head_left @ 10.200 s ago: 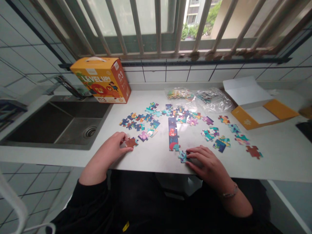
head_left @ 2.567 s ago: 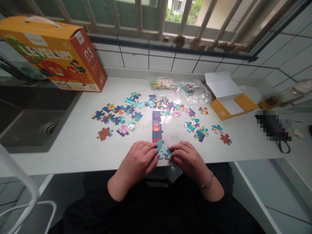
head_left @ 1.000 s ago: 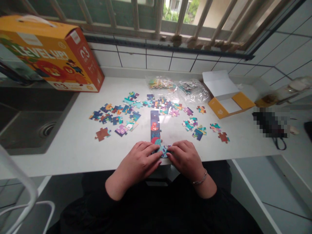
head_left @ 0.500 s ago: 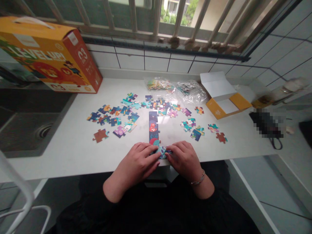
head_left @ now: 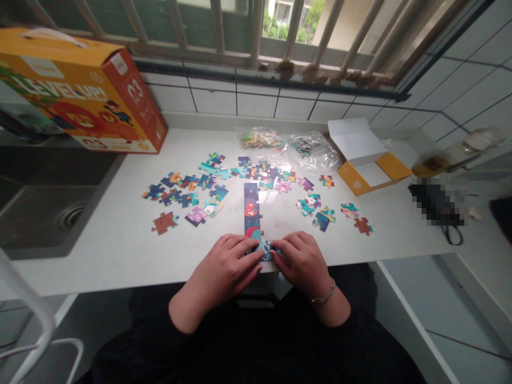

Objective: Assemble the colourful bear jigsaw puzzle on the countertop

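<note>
A narrow strip of joined puzzle pieces [head_left: 251, 209] runs away from me on the white counter [head_left: 120, 250]. At its near end lies a teal puzzle piece [head_left: 265, 249], and both hands press on it. My left hand [head_left: 228, 265] lies on the left with curled fingers, fingertips on the strip's end. My right hand [head_left: 302, 261], with a bracelet at the wrist, pinches the piece from the right. Loose coloured pieces [head_left: 188, 192] are scattered to the left, more loose pieces [head_left: 320, 210] to the right. A brown face-down piece [head_left: 164, 222] lies apart at the left.
An orange puzzle box [head_left: 80, 101] stands at the back left beside a dark sink [head_left: 48, 208]. Two clear bags of pieces [head_left: 288, 144] lie at the back. An open small orange box [head_left: 370, 160] sits at the right. A barred window runs along the wall.
Ten seconds ago my hands were apart, the left on the brown piece. They came together at the strip's near end. Over the last second they have barely shifted.
</note>
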The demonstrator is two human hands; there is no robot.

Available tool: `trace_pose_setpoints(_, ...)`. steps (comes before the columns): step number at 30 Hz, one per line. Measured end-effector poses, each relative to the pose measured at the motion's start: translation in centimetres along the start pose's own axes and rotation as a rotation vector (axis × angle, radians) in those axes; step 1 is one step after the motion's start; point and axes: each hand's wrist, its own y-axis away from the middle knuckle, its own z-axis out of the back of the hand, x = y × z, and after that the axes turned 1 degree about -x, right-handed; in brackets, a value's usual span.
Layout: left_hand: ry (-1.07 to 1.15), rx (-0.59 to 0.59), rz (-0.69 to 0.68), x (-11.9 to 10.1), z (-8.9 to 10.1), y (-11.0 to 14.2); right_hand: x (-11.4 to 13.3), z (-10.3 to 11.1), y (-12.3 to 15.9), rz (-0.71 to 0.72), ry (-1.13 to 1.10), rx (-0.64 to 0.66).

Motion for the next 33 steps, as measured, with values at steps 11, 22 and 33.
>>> trace_pose_setpoints(11, 0.016, 0.025, 0.036, -0.53, 0.05, 0.15, -0.24, 0.09, 0.18, 0.018, -0.032, -0.007)
trace_pose_setpoints(22, 0.081, -0.022, 0.069, -0.25, 0.1, 0.46, -0.41, -0.13, 0.33, 0.022, -0.047, -0.031)
trace_pose_setpoints(33, 0.079, -0.021, 0.082, -0.18, -0.27, 0.41, -0.36, -0.2, 0.34, 0.025, -0.037, -0.027)
